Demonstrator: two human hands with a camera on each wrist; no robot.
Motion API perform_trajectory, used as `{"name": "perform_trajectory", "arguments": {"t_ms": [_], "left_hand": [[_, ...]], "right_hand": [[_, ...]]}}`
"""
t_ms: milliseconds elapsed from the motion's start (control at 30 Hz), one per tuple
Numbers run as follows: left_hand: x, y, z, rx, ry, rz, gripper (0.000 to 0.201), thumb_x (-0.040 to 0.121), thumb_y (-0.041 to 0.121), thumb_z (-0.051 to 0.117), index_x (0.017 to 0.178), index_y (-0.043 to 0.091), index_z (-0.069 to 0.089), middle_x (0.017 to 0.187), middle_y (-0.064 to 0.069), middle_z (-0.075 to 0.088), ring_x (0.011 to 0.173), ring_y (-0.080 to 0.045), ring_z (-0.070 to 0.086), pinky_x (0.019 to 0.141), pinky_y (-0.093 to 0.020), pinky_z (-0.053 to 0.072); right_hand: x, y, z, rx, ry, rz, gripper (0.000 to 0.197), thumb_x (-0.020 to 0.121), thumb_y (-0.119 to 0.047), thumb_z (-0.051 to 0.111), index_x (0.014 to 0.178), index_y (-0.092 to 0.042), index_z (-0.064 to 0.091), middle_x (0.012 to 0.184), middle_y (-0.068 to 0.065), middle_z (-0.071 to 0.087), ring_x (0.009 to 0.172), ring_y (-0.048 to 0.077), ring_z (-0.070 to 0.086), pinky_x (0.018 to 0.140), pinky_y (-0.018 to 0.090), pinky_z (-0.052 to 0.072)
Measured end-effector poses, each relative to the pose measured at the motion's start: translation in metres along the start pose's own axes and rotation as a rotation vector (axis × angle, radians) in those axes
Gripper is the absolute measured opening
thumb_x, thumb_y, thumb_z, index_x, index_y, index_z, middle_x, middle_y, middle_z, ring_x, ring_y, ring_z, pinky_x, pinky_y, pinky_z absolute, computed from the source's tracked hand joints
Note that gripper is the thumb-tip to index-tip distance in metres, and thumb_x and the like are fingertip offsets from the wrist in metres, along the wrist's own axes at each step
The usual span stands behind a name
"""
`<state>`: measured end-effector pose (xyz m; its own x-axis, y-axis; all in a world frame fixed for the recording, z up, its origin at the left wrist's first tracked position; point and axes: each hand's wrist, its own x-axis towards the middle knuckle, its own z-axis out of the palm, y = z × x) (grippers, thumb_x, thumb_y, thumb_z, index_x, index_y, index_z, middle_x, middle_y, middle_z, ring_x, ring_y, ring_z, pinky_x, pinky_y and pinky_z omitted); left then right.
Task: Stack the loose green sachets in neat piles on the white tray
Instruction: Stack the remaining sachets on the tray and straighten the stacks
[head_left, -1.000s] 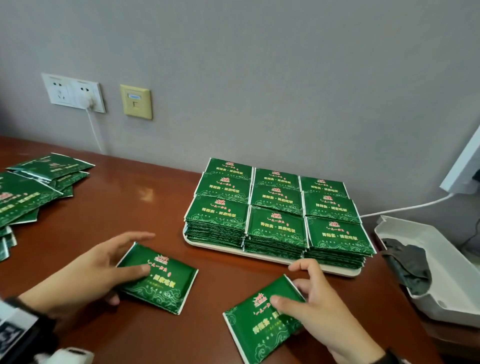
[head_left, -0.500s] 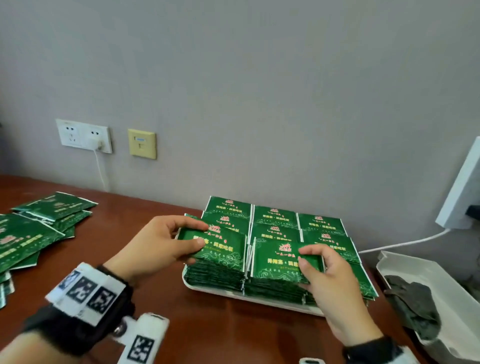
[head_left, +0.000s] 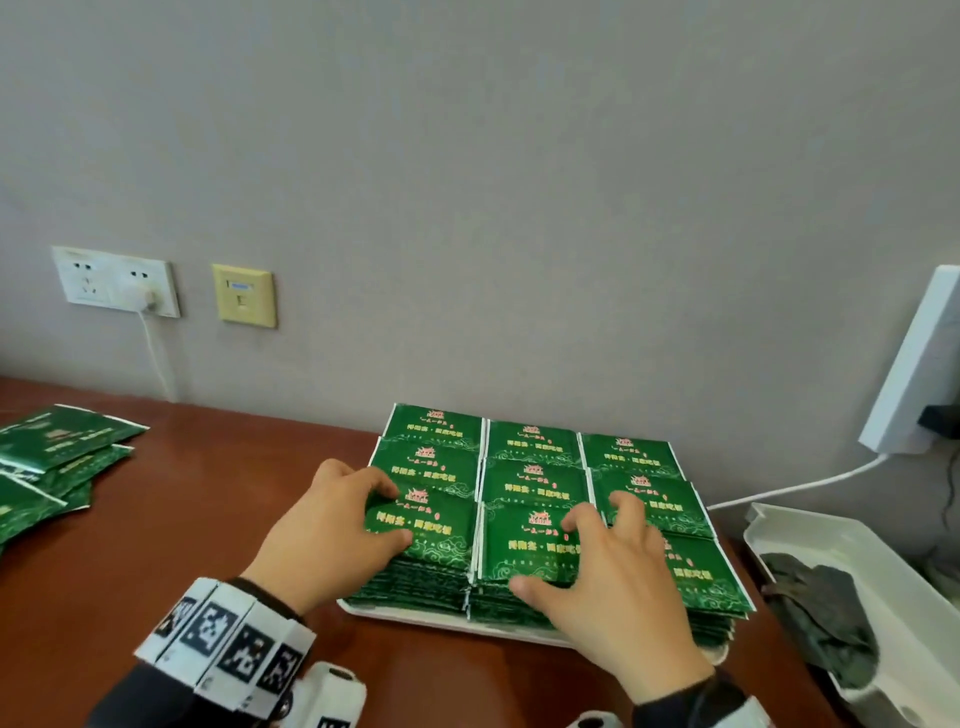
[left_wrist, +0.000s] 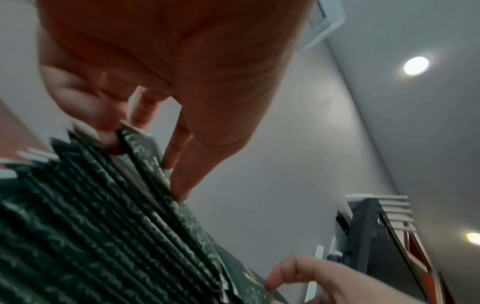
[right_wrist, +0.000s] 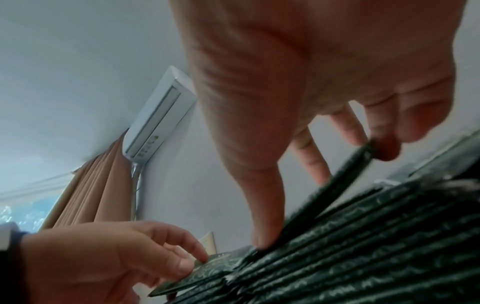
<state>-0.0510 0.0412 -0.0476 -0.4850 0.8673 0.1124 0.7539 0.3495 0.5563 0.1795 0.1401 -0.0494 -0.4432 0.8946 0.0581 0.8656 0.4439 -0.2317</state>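
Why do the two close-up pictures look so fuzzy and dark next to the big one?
Head view: bright and fairly sharp, print on the sachets visible. Left wrist view: the left hand fills the frame, blurred and shadowed; ceiling lamp glares. Right wrist view: right hand blurry, stack edges smeared.

Nine piles of flat green foil sachets (head_left: 530, 488) on one white plastic tray (head_left: 457, 621); two hands; two wall plates.
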Motion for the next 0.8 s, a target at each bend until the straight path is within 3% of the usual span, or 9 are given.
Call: {"name": "perform_trajectory", "arguments": {"t_ms": [100,233,400,533,800], "left_hand": [[-0.005,0.007,0.004,0.244,-0.018,-0.047,0.055,0.08,0.071,0.059,0.126,0.041,0.048,0.128,0.01,0.038,0.113,-0.015,0.05,0.087,-0.032,0.05],[-0.008,0.012,0.007,0.348,-0.049,-0.035,0.077,0.073,0.083,0.053,0.135,0.04,0.039,0.14,0.006,0.033,0.121,-0.022,0.048,0.092,-0.039,0.051],[-0.004,0.011,0.011,0.34,-0.096,-0.005,0.074,0.069,0.069,0.072,0.131,0.041,0.044,0.136,0.01,0.038,0.106,-0.016,0.057,0.084,-0.034,0.054],[-0.002,0.009,0.014,0.349,-0.081,0.01,0.068,0.073,0.062,0.074,0.131,0.041,0.046,0.134,0.012,0.042,0.097,-0.014,0.059,0.078,-0.029,0.052],[-0.003,0.009,0.016,0.346,-0.059,0.027,0.068,0.075,0.061,0.073,0.133,0.038,0.046,0.135,0.01,0.041,0.096,-0.016,0.061,0.077,-0.028,0.051]], "right_hand": [[-0.001,-0.001,-0.002,-0.078,-0.04,-0.015,0.08,0.072,-0.081,0.063,0.136,-0.038,0.038,0.152,0.0,0.019,0.137,0.027,0.027,0.11,0.041,0.037],[0.002,0.001,0.0,-0.042,-0.046,-0.039,0.076,0.075,-0.076,0.064,0.138,-0.041,0.039,0.141,-0.007,0.035,0.132,0.022,0.032,0.107,0.041,0.039],[0.002,0.001,0.001,-0.038,-0.013,-0.052,0.068,0.077,-0.072,0.066,0.134,-0.041,0.044,0.132,-0.011,0.039,0.126,0.019,0.035,0.105,0.038,0.038],[0.002,0.002,0.001,-0.014,0.01,-0.065,0.066,0.078,-0.07,0.067,0.133,-0.041,0.046,0.131,-0.013,0.041,0.126,0.018,0.038,0.104,0.038,0.038],[0.003,0.0,0.001,-0.005,0.021,-0.072,0.069,0.077,-0.068,0.07,0.135,-0.04,0.045,0.132,-0.013,0.041,0.128,0.017,0.037,0.105,0.04,0.036]]}}
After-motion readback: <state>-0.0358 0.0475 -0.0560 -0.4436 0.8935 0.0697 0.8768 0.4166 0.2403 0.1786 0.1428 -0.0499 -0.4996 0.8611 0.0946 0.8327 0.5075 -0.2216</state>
